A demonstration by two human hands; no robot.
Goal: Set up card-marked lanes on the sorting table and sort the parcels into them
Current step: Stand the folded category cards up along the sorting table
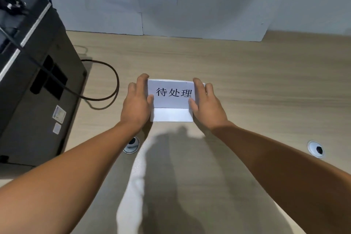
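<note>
Head view: the step in hand looks like lane set-up, with a marker being stood in place and no parcels in sight. The card (171, 92) is a folded white sheet. Its upright panel carries three black characters, 待处理, and a plain flap lies flat on the desk (266, 81), pointing toward the near edge. It stands about midway between the desk's back edge and its near edge, to the right of the black machine (34, 81) that fills the left edge.

The left grip (137, 100) pinches the card's left side, thumb on the front face and fingers behind. The right grip (206, 102) holds the right side the same way.

I judge the next move needs the panel squared to the back edge and the flap pressed flat, so the card stands alone when both grips let go. Being light paper, it may tip or slide if released unevenly.
</note>
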